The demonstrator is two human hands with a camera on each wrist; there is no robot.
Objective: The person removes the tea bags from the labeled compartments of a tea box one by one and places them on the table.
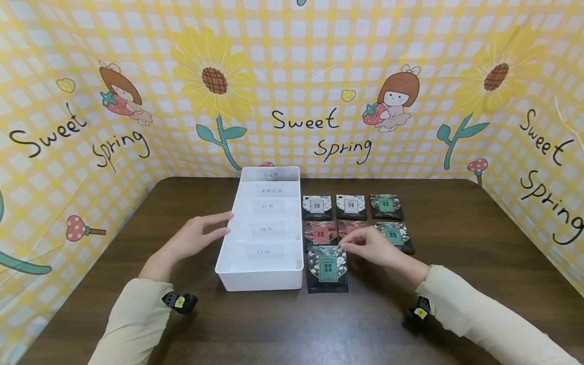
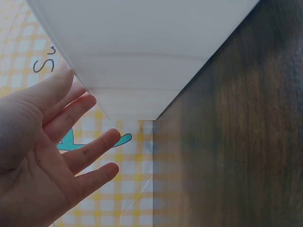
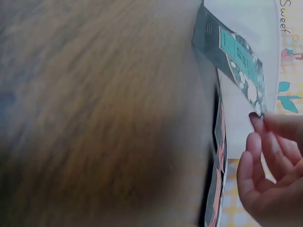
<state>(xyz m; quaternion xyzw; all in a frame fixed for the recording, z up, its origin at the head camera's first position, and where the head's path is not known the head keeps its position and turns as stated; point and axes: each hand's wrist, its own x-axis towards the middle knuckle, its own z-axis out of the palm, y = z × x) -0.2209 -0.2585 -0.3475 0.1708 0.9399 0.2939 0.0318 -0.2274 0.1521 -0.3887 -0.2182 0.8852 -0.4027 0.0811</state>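
A white divided box (image 1: 259,281) stands on the table, its compartments marked with paper labels. My left hand (image 1: 195,237) is at the box's left side, fingertips right at the rim; in the left wrist view its fingers are spread and loosely bent beside the white wall. Between thumb and forefinger, my right hand (image 1: 371,246) pinches the upper right corner of a black tea bag packet (image 1: 327,271) with a green label and white flowers. The right wrist view shows that packet (image 3: 236,56) tilted, its pinched end raised from the table.
Behind the held packet lie two red-label packets (image 1: 321,233), partly covered, and a green-label flowered packet (image 1: 398,237). Farther back are two white-label packets (image 1: 317,207) and another green-label one (image 1: 386,207). A yellow checked cloth (image 1: 292,66) hangs behind the brown table (image 1: 347,329).
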